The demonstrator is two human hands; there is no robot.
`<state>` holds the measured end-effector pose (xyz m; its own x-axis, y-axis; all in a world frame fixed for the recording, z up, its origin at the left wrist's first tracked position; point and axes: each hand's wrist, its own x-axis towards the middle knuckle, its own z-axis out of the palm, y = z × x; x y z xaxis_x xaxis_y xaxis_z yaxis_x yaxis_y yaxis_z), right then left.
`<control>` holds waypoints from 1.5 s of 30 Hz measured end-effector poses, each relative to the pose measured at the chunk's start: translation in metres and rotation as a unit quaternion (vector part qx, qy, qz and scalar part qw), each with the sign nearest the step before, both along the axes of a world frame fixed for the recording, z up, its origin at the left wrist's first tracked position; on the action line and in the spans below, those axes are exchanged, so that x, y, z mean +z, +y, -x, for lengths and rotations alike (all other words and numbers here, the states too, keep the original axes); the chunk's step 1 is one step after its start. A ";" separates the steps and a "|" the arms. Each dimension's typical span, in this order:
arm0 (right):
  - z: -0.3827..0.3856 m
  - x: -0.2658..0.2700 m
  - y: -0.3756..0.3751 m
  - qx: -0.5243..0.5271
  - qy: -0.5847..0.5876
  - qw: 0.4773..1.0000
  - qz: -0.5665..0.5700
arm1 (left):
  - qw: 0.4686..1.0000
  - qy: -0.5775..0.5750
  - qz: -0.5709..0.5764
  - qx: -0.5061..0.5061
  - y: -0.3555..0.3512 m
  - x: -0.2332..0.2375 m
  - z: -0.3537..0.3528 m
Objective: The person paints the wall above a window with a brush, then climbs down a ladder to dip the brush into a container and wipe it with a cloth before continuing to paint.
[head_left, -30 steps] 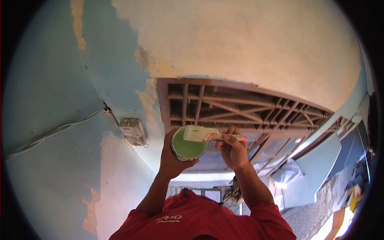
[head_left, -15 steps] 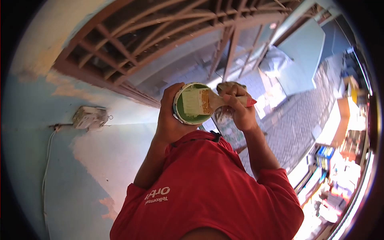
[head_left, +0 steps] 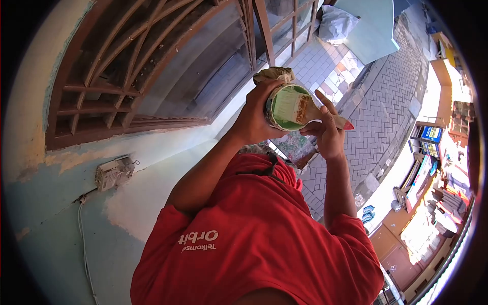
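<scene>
My left hand (head_left: 254,114) is wrapped round a small round paint can (head_left: 269,113) with light green paint inside. A wide brush (head_left: 312,113) lies across the can's mouth, its pale bristles coated with green paint and its ferrule rusty. Its handle, red at the tip, points right and is held by my right hand (head_left: 329,133), with one finger raised off it. A crumpled brownish cloth (head_left: 274,75) shows just beyond the can, against my left hand's fingers; whether they grip it is hidden.
A brown-framed window (head_left: 137,96) stands at the upper left, above a patchy blue wall (head_left: 51,223) with an electrical box (head_left: 115,173) and a hanging cable (head_left: 81,244). Paving (head_left: 376,107) runs outside. Shelves with goods (head_left: 429,142) are at the right. A plastic bag (head_left: 336,24) is at the top.
The view has shifted. Both hands, can and brush appear farther up and right. The cloth, earlier by my right hand, now shows by my left. One finger of my right hand has lifted.
</scene>
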<state>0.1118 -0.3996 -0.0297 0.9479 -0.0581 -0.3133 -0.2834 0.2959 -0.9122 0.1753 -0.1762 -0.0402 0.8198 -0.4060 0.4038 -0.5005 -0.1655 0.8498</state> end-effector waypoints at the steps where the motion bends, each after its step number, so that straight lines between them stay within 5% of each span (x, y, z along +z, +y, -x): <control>1: 0.001 -0.005 -0.003 -0.005 -0.001 1.000 0.001 | 1.000 0.011 -0.003 -0.018 -0.003 -0.008 0.000; 19: 0.026 -0.068 -0.037 -0.031 0.053 0.998 0.034 | 0.985 0.072 -0.075 -0.140 -0.038 -0.071 -0.007; 21: 0.025 -0.078 -0.044 -0.053 0.058 0.996 0.031 | 0.982 -0.055 -0.175 -0.043 -0.032 -0.065 -0.011; 22: 0.024 -0.083 -0.050 -0.069 0.059 0.995 0.030 | 0.982 -0.055 -0.175 -0.041 -0.029 -0.076 -0.014; 24: 0.023 -0.094 -0.058 -0.085 0.064 0.994 0.027 | 0.961 -0.045 -0.211 0.173 -0.022 -0.114 -0.014; 25: 0.020 -0.097 -0.061 -0.118 0.061 0.991 0.031 | 0.949 -0.038 -0.240 0.202 -0.020 -0.125 -0.016; 32: -0.001 -0.106 -0.091 -0.262 0.073 0.959 0.076 | 0.905 0.147 -0.387 0.097 -0.039 -0.147 -0.028; 33: -0.004 -0.105 -0.094 -0.263 0.063 0.959 0.086 | 0.904 0.088 -0.401 0.121 -0.040 -0.154 -0.028; 38: -0.029 -0.134 -0.102 -0.291 0.043 0.947 0.125 | 0.868 0.142 -0.467 0.094 -0.040 -0.136 -0.038; 45: -0.056 -0.166 -0.085 -0.334 0.049 0.921 0.193 | 0.895 0.116 -0.423 0.085 -0.033 -0.151 -0.040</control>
<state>0.1682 -0.4844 -0.1957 0.6289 -0.7427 -0.2301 -0.2432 0.0931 -0.9655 0.2153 -0.2096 -0.1910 0.9205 -0.3476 -0.1782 -0.2334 -0.8552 0.4627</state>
